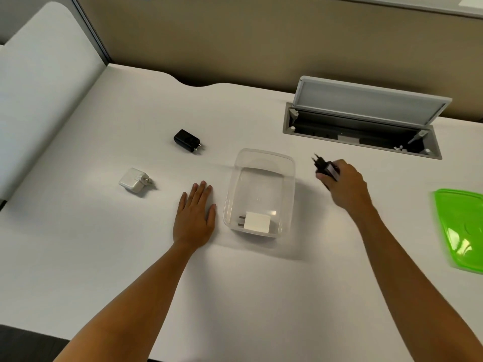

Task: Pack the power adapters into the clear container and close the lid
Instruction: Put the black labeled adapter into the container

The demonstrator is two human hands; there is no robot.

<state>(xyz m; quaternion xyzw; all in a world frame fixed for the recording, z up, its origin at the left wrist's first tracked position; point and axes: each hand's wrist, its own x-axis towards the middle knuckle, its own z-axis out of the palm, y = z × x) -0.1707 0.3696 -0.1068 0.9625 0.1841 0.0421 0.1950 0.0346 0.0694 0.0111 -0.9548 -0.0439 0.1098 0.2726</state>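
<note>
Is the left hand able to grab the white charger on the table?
Probably yes. The left hand lies flat and empty on the table, and the white charger sits just to its left with only bare tabletop between them. Nothing blocks the way.

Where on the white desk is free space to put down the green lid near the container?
Bare desk lies in front of the clear plastic container, between both forearms, and between container and green plastic lid, under the right hand holding a black adapter. Left is crowded: flat left hand, white square adapter, black boxy adapter.
</note>
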